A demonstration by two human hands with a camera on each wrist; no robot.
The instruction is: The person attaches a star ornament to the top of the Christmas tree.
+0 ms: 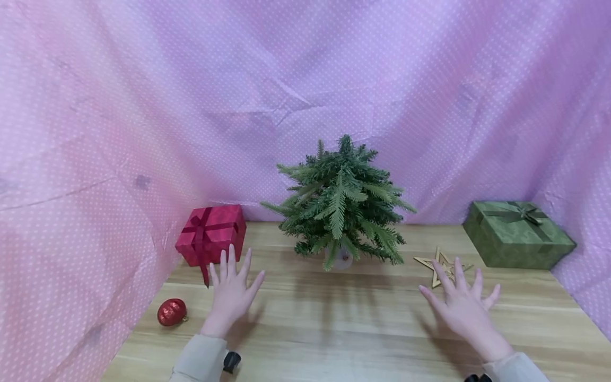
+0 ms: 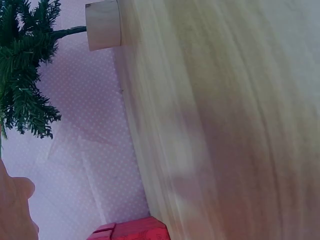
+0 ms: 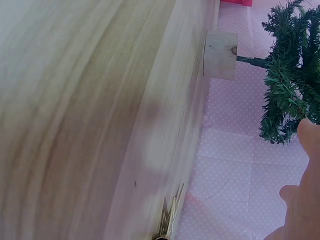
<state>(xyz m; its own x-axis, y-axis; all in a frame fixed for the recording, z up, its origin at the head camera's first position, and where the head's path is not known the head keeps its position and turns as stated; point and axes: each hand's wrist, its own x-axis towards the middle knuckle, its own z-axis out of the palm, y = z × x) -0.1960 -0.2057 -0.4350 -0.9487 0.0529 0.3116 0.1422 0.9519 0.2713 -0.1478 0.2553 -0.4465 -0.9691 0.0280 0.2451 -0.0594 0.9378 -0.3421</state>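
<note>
Both hands hover above the wooden table with fingers spread, and neither holds anything. In the head view my left hand [image 1: 230, 297] is between a red gift box [image 1: 215, 233] and the table's front, with a shiny red bauble [image 1: 172, 312] to its left. My right hand [image 1: 463, 307] is just in front of a gold star [image 1: 441, 268], its fingertips overlapping the star in view; contact cannot be told. A small artificial Christmas tree [image 1: 343, 201] stands upright at the back middle. The right wrist view shows its round wooden base [image 3: 220, 55].
A green gift box [image 1: 520, 233] with a ribbon bow sits at the back right. Pink dotted cloth [image 1: 305, 79] hangs behind and along both sides of the wooden table [image 1: 334, 339]. A dark band piece [image 1: 232, 362] shows at the left wrist.
</note>
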